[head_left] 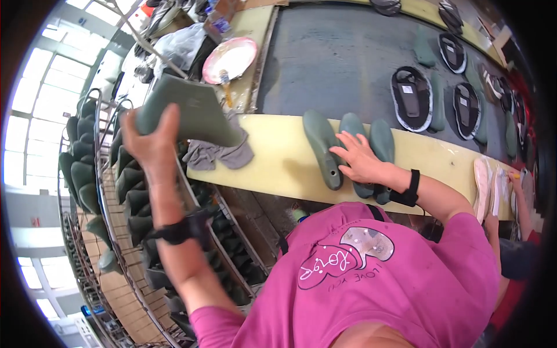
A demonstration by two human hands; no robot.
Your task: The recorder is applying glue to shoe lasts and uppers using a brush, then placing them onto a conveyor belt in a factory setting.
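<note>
A dark green shoe last (pixel 194 110) is up in the air at the left, and my left hand (pixel 152 136) is closed around its near end, thumb across the side. Three more green lasts lie side by side on the pale yellow bench: a left one (pixel 318 139), a middle one (pixel 351 123) and a right one (pixel 382 139). Over the middle one rests my right hand (pixel 361 161), its fingers spread toward the left last. Whether they press on that left last I cannot tell. The hand partly hides the middle last.
Racks full of lasts (pixel 136 203) stand close at my left. A grey cloth (pixel 220 148) and a pink-rimmed dish (pixel 230 58) with a brush (pixel 226 87) are at the bench's left. Beyond, a grey conveyor belt (pixel 331 58) carries black shoe uppers (pixel 412 98). Another person's arm (pixel 522 197) shows at right.
</note>
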